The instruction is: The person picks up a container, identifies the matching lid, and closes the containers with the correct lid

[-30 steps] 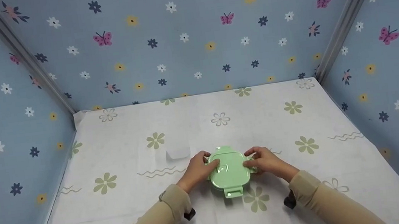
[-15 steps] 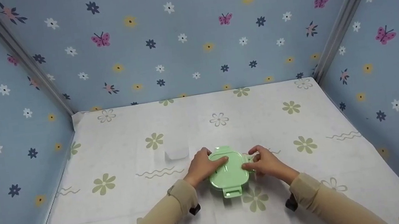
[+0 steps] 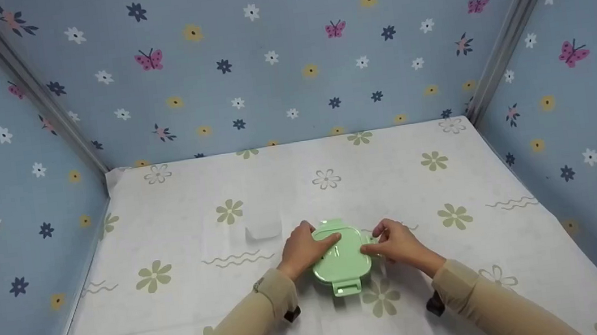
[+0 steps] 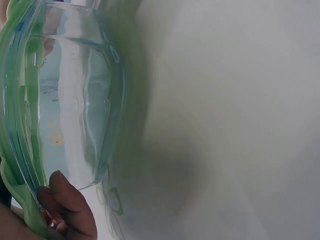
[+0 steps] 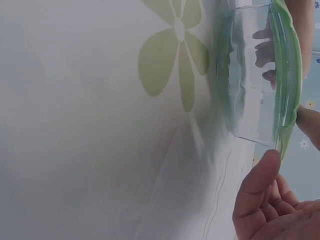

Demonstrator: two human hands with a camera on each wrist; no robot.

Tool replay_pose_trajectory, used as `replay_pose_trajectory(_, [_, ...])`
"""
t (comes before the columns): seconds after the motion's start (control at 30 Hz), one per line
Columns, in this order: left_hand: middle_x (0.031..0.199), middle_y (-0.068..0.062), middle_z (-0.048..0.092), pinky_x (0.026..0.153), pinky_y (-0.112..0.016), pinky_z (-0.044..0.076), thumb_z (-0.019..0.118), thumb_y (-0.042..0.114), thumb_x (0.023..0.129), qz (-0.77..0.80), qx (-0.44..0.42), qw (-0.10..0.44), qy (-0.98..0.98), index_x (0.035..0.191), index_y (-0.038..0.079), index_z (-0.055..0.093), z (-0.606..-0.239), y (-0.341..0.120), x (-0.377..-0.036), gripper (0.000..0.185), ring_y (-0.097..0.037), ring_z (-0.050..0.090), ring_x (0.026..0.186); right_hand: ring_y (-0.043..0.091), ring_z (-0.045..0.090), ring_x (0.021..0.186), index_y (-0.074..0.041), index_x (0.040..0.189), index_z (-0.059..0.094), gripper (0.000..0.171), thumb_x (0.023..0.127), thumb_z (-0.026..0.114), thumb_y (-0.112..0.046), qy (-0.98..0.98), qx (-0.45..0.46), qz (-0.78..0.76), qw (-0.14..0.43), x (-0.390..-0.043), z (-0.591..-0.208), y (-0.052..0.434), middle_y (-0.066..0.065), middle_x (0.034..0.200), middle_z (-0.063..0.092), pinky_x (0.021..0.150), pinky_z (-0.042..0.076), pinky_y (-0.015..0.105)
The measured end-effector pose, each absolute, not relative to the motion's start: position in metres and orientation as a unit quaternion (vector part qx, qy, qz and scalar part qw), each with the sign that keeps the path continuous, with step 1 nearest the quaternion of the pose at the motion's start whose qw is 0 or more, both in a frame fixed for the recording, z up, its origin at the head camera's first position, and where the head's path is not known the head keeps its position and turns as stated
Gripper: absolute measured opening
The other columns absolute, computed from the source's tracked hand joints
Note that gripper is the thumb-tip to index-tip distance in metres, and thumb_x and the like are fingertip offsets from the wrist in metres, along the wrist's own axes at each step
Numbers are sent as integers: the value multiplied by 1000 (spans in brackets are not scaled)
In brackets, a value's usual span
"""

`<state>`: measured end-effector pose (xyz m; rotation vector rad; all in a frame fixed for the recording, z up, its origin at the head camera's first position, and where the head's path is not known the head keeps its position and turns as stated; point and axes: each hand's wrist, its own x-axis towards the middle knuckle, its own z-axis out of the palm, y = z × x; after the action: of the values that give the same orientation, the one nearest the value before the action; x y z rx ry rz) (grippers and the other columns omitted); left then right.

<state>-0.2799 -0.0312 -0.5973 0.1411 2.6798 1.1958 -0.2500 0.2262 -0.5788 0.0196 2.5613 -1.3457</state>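
A clear glass food container (image 4: 75,105) with a light green snap-on lid (image 3: 343,264) sits on the patterned cloth, near the middle of the head view. My left hand (image 3: 302,251) grips its left side, thumb across the lid and fingers curled beneath the rim, as the left wrist view shows. At the right side, my right hand (image 3: 402,244) pinches the lid's edge by the right latch, thumb on top and index finger below. Front latch (image 3: 347,288) and back latch (image 3: 331,224) both show. Glass walls look see-through, with no contents visible. My left hand covers the left latch.
A small white block-like thing (image 3: 263,230) stands on the cloth, left of and behind the container. White cloth (image 3: 180,318) with green flowers covers the table. Blue flowered panels (image 3: 261,52) rise at the back and both sides, joined by grey posts.
My left hand has shifted slightly right, its thumb now farther over the lid. My right fingers have shifted a little at the right latch. The container stays in about the same place.
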Motion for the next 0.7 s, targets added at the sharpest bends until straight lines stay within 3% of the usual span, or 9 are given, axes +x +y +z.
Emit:
replay_pose_trajectory(0.17, [106,-8,67,86,-41,55,77,66,92,405,42,102,908,123,3,60,-599,-30,-281,72,-22,59,91,12,52,53,-3,110,62,46,86,93,-27,875,6,-469,121,-249,-579,225,1,73,58,50,45,26])
replay_pose_trajectory(0.7, [100,-7,63,75,-33,49,79,64,92,433,36,107,894,118,4,56,-599,-29,-280,70,-21,58,86,13,55,58,0,111,62,50,85,94,-29,874,17,-466,136,-247,-582,219,2,76,59,51,47,26])
